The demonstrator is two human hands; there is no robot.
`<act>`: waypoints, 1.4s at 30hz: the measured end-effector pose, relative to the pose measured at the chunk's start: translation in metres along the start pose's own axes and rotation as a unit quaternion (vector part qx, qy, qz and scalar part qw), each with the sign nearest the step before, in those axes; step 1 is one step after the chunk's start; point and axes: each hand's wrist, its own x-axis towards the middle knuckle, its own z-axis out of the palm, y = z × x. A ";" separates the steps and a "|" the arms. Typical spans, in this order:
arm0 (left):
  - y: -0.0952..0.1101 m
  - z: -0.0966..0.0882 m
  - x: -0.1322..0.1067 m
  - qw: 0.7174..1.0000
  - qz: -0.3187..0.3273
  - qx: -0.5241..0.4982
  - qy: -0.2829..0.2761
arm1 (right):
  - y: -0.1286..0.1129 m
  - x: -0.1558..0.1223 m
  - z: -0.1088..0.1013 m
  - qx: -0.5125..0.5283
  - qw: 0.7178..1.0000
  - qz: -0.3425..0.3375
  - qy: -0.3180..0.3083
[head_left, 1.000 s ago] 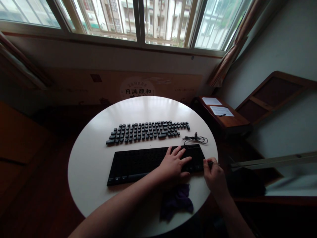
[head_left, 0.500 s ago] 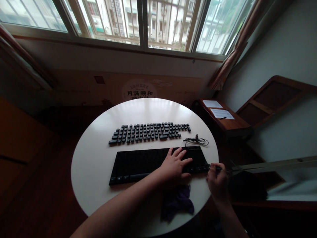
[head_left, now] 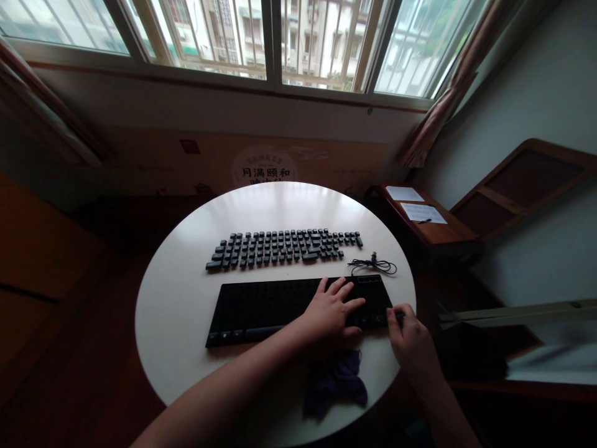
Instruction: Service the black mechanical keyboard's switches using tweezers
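Observation:
A black keyboard (head_left: 265, 308) lies on the round white table, with most of its keycaps off and several left along the bottom row. My left hand (head_left: 332, 309) rests flat on its right half, fingers spread. At the keyboard's right end, my right hand (head_left: 410, 336) is closed in a pinch on a thin dark tool (head_left: 400, 317), mostly hidden by the fingers, so its kind is unclear. The tool's tip near the keyboard's edge cannot be made out. Behind the keyboard, loose black keycaps (head_left: 275, 247) are laid out in rows. Below my left wrist lies a crumpled purple cloth (head_left: 336, 382).
The keyboard's bundled cable (head_left: 375, 266) lies near the right rim of the white table (head_left: 175, 311). A small wooden table (head_left: 436, 231) with papers (head_left: 423, 213) and a pen stands at the right. A window and a printed box are beyond.
My right hand has turned slightly, and its fingertips now sit nearer the keyboard's right edge. My left hand stays on the keyboard. The view has shifted slightly.

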 end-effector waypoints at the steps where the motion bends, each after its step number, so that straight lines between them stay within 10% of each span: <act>1: 0.000 0.000 0.000 1.000 0.001 0.000 0.002 | 0.000 0.000 0.000 -0.003 1.000 0.001 0.001; 28: 0.004 -0.007 0.000 1.000 -0.005 -0.014 -0.014 | 0.023 -0.013 0.028 0.219 0.949 -0.020 0.224; 35: 0.000 -0.009 0.003 0.999 0.002 -0.012 -0.038 | -0.002 -0.016 0.008 0.196 0.963 -0.091 0.163; 42: 0.020 -0.060 -0.016 0.997 0.001 -0.071 0.034 | -0.042 -0.033 -0.009 0.211 0.942 -0.259 0.046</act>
